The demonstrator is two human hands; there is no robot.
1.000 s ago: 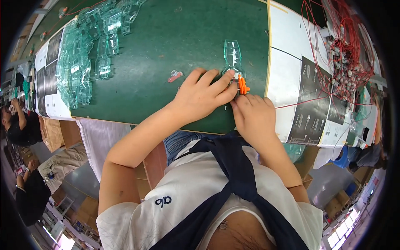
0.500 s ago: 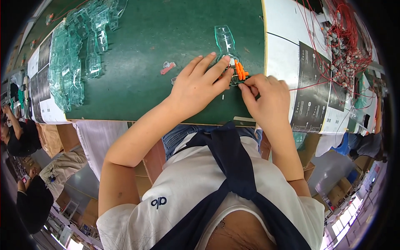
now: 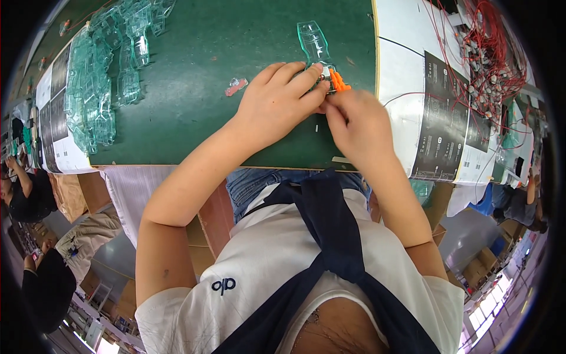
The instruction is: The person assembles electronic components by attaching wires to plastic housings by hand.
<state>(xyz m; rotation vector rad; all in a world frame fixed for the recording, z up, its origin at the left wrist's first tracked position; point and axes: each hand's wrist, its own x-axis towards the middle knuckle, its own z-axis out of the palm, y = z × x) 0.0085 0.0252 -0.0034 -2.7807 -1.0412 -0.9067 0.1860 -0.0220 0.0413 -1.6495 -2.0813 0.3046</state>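
A clear, green-tinted plastic tray (image 3: 313, 42) lies on the green tabletop, its far end showing beyond my hands. In its near part sits a small part with a bright orange piece (image 3: 339, 81) and a bit of white. My left hand (image 3: 277, 97) is closed on the tray, thumb and fingertips pressed at the orange piece's left side. Just right of it, my right hand (image 3: 364, 121) pinches at the tray's near end. A thin red wire (image 3: 407, 94) runs from behind that hand toward the right; the pinched end is hidden by the fingers.
Many clear plastic trays (image 3: 88, 88) are piled at the table's left. A tangle of red wires (image 3: 492, 44) with small connectors lies at the far right, beside black-and-white printed sheets (image 3: 439, 124). A pinkish scrap (image 3: 236, 87) lies left of my left hand. Other people are at both sides.
The tray and both hands have shifted slightly away from me and to the left. My right hand has come closer to the left, covering the tray's near end.
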